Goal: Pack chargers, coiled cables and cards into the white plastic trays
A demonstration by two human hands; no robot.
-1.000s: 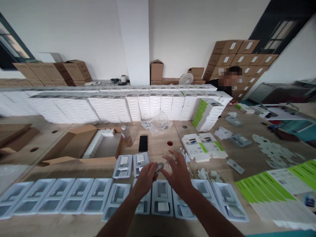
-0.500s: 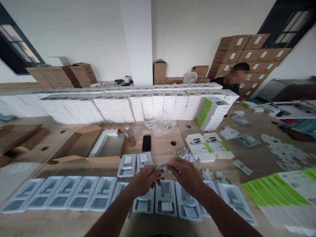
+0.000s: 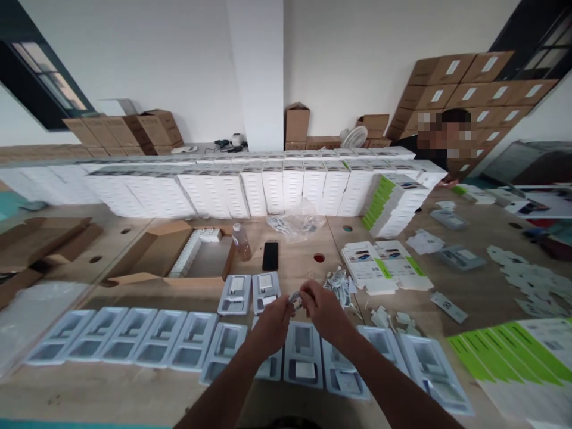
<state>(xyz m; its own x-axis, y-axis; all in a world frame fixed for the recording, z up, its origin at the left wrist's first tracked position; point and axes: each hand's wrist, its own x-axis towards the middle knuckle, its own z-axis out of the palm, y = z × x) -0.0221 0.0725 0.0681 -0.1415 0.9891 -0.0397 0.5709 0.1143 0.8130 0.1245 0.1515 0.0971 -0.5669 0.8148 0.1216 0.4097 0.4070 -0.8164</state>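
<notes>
A coiled white cable is held between my two hands above the row of trays. My left hand grips its left side with closed fingers. On the other side, the fingers of my right hand pinch the same coil. Below them lies a plastic tray with two recesses and a small white item in the lower one. Just right of my right hand is a heap of white cables. Two trays with white chargers in them sit beyond my left hand.
More trays line the near side. An open carton, a bottle and a phone stand behind them. Flat printed boxes and green-white sleeves lie right. White box stacks wall the back; a person is beyond.
The view has shifted slightly, so the scene sits further right. My hands have drawn closer together around the cable coil, and the cable heap beside my right hand shows more fully.
</notes>
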